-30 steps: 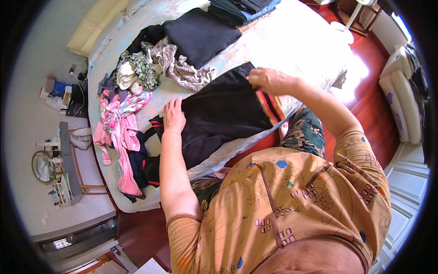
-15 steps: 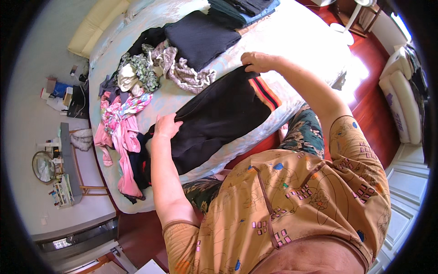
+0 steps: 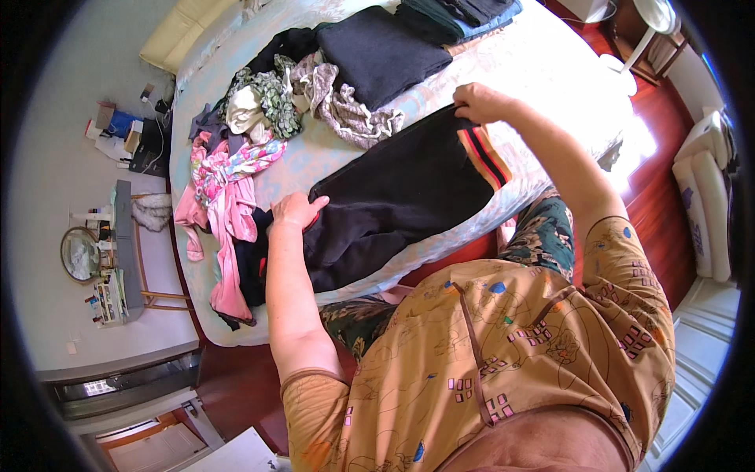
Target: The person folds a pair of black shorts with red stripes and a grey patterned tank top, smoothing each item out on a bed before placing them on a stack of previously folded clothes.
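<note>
Black cloth garment with orange-and-red striped end (image 3: 405,185): on pale patterned bed (image 3: 314,153), between left hand (image 3: 293,211) and right hand (image 3: 481,104). Right: pinching the striped end's corner, seemingly keeping its edge straight. Left: over the opposite end, perhaps anchoring; whether pinching, cannot tell.

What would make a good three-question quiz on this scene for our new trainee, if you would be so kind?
1. Open question: which hand grips the black garment near its striped band?
2. True or false: the pink clothes lie between the person's two hands.
3. Fill in the blank: the black garment lies spread out on a ____.

Key:
1. The right hand.
2. False; the pink clothes lie to the left of the left hand.
3. Bed.
</note>
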The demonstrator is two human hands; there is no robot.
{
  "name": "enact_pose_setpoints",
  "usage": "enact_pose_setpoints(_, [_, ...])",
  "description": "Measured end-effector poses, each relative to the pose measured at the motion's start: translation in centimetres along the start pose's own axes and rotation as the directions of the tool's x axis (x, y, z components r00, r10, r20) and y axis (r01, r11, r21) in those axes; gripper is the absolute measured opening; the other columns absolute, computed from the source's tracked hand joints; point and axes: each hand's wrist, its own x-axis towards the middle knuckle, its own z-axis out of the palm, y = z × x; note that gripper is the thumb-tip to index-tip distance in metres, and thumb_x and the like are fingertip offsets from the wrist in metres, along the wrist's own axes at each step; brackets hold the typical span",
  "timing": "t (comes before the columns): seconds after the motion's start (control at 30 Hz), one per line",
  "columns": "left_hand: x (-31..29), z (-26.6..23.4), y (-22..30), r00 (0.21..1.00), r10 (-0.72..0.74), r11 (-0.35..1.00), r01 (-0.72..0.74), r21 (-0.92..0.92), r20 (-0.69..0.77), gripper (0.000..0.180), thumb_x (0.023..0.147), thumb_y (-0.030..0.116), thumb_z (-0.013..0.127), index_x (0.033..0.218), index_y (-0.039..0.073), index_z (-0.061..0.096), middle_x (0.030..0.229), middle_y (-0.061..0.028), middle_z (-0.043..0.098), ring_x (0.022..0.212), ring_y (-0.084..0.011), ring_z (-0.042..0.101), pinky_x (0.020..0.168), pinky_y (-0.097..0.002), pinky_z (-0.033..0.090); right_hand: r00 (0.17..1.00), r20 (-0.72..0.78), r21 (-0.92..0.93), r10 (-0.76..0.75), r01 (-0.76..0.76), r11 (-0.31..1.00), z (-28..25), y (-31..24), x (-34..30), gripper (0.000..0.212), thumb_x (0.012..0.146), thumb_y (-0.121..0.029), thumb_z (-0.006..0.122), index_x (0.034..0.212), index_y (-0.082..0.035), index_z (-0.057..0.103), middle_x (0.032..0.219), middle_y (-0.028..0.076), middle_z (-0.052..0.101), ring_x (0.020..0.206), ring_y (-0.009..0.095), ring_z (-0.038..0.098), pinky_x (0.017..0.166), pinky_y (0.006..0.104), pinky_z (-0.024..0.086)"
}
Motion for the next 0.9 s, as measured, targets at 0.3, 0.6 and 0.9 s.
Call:
enact_pose_setpoints(0.3, [2.2, -1.0, 7.4, 0.945, -0.071, 0.987, 0.114, 0.117, -0.32, 0.046, 0.088, 0.036, 0.066, 0.125, 0.009, 0.061, 0.133, -0.0122, 0.055, 0.127, -0.031, 0.049, 0.111, -0.0619, 0.02, 0.904, -0.131, -0.363, 0.408, -0.426, 0.828, 4.1, 2.6, 3.3, 0.04, 0.078, -0.022, 0.065, 0.114, -0.003, 0.063, 0.116, 0.017, 0.061, 0.111, 0.033, 0.059, 0.098, 0.0582, 0.043])
enact_pose_setpoints(0.6, [1.6, 7.7, 22.9, 0.571, 0.373, 0.876, -0.477, 0.073, -0.731, 0.061, 0.092, 0.034, 0.054, 0.143, 0.004, 0.041, 0.153, -0.015, 0.033, 0.143, -0.0346, 0.028, 0.114, -0.0564, 0.024, 0.936, -0.353, -0.432, 0.0, -0.162, 0.887, 10.2, -10.3, -3.7, 0.043, 0.09, -0.03, 0.053, 0.126, -0.009, 0.06, 0.139, 0.008, 0.05, 0.135, 0.026, 0.039, 0.11, 0.0631, 0.02])
enact_pose_setpoints(0.9, [0.5, 8.1, 7.0, 0.939, -0.092, 0.973, 0.015, -0.23, -0.33, 0.08, 0.096, 0.065, 0.031, 0.156, 0.014, 0.018, 0.163, -0.0078, 0.014, 0.151, -0.0245, 0.007, 0.117, -0.0597, 0.005, 0.946, -0.295, -0.362, 0.131, -0.238, 0.901, 11.8, -8.8, -4.2, 0.055, 0.094, -0.037, 0.046, 0.143, -0.015, 0.045, 0.156, 0.004, 0.034, 0.146, 0.024, 0.025, 0.113, 0.0671, 0.009])
